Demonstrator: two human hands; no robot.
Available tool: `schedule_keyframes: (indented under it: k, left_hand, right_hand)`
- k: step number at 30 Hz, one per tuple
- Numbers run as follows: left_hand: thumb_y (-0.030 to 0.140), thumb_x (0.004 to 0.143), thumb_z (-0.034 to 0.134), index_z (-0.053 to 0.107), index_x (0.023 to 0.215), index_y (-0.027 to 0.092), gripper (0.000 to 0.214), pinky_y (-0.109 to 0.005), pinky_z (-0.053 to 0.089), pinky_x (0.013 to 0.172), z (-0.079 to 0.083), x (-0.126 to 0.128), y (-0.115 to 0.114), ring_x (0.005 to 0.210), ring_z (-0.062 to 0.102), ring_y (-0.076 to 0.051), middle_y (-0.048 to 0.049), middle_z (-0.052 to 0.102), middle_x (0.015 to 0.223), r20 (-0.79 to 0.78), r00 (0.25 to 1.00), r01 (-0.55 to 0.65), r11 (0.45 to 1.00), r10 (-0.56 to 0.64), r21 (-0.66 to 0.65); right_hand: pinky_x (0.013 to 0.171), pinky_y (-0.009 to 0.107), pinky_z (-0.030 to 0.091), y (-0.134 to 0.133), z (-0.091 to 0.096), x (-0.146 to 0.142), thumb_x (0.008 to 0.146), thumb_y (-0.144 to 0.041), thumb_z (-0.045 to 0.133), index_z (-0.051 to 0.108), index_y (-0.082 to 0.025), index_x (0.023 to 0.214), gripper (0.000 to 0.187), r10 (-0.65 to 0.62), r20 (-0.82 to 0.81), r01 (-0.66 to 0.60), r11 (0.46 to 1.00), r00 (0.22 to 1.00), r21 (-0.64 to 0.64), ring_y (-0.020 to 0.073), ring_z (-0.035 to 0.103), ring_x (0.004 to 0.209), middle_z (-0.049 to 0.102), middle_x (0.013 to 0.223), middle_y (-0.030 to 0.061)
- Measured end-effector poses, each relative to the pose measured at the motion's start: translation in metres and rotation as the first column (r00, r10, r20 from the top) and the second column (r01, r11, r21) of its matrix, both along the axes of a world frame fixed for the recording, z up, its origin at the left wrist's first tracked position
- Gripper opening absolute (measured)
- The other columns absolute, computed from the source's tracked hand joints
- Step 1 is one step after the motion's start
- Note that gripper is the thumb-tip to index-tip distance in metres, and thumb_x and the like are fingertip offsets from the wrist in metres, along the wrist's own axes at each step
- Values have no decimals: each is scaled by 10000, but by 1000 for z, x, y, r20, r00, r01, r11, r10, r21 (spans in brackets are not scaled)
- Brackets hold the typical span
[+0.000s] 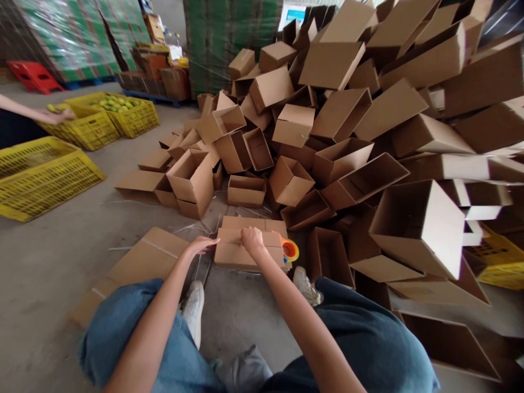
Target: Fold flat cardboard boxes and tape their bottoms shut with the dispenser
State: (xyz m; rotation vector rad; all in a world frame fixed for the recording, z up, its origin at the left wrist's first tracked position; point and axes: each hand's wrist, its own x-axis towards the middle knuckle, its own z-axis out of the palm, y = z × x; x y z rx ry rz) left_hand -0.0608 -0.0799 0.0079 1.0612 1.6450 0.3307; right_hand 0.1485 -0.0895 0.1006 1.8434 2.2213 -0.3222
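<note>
On the concrete floor between the knees of a person's blue jeans point(118, 341) sat a cardboard box point(239, 254) with its top flaps folded shut. The left hand point(200, 245) reached to the box's left edge, open, its fingers lying along the flaps. The right hand point(252, 242) pressed down on the top near the middle, its fingers bent and partly hidden, so whether they pinched anything could not be told. The two hands were apart, neither clamped around the box. An orange tape dispenser point(290, 250) stood just beside the box's right end, near the right hand. White sneakers point(193, 305) showed on the floor on either side of the box's near edge. A flat cardboard sheet point(143, 267) lay to the left, and a large heap of open boxes point(339, 120) rose ahead and right. Farther left, a co-worker's hand point(55, 114) was at a yellow crate point(82, 128) beside green fruit point(117, 102).
</note>
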Motion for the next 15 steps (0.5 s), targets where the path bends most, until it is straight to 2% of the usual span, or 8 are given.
schedule_keyframes:
  k: [5, 9, 13, 15]
  left_hand:
    - [672, 497, 820, 720, 820, 187, 591, -343, 525, 774, -4, 0, 4, 1046, 688, -306, -114, 769, 1064, -16, 1000, -19, 1000, 19, -4]
    - [614, 489, 834, 701, 752, 186, 519, -291, 480, 637, -12, 0, 8, 894, 692, -269, -71, 768, 884, -64, 997, -43, 998, 46, 50]
    - [585, 495, 815, 655, 624, 176, 458, -243, 382, 535, -24, 1, 12, 673, 616, -188, 2, 652, 608, -97, 994, -43, 990, 57, 137]
    - [574, 503, 803, 618, 559, 174, 445, -236, 341, 516, -32, 1, 14, 592, 558, -153, 31, 573, 519, -112, 992, -42, 983, 63, 181]
  right_hand:
    - [797, 282, 547, -2, -5, -1, 841, -125, 697, 745, -117, 1052, 217, -25, -5, 25, 1000, 1000, 4, 267, 701, 1049, 739, 1030, 193]
    - [793, 294, 550, 6, -11, -2, 837, -115, 703, 741, -133, 1054, 220, -57, -6, 57, 998, 998, -27, 267, 704, 1042, 741, 1046, 174]
    - [792, 310, 550, 24, -19, -5, 690, -175, 863, 727, -131, 1078, 414, -97, 6, 97, 992, 995, -79, 282, 712, 1004, 738, 1036, 175]
    - [832, 334, 541, 31, -23, -7, 635, -193, 900, 701, -138, 1137, 543, -117, 12, 118, 990, 993, -74, 290, 685, 1062, 712, 1109, 183]
